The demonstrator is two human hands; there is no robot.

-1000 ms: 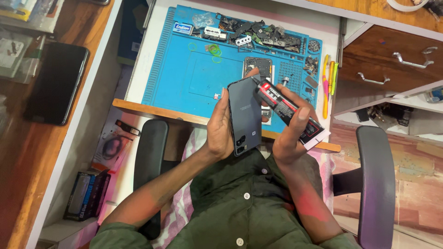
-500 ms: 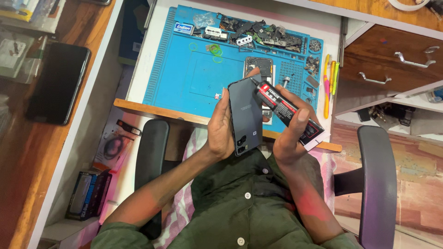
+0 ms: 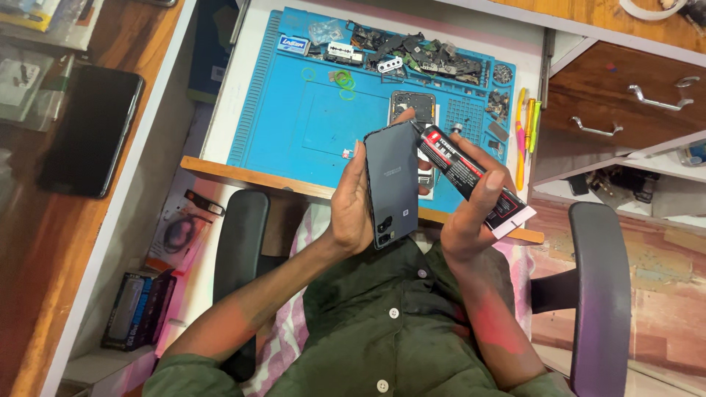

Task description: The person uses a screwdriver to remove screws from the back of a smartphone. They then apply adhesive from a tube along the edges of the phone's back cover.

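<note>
Blue rubber work mat [image 3: 294, 140] covers the desk, its far edge littered with small phone parts [image 3: 419, 55] and a bare phone frame [image 3: 412, 106] lying near the middle. Above its near edge, over the lap, the left hand [image 3: 351, 202] cups a dark grey phone [image 3: 393, 184] back-side up — fingers wrapped round its left edge, cameras toward the body. Just right of it, the right hand [image 3: 471, 213] grips a black and red glue tube [image 3: 463, 173], slanted, nozzle meeting the phone's upper right corner.
</note>
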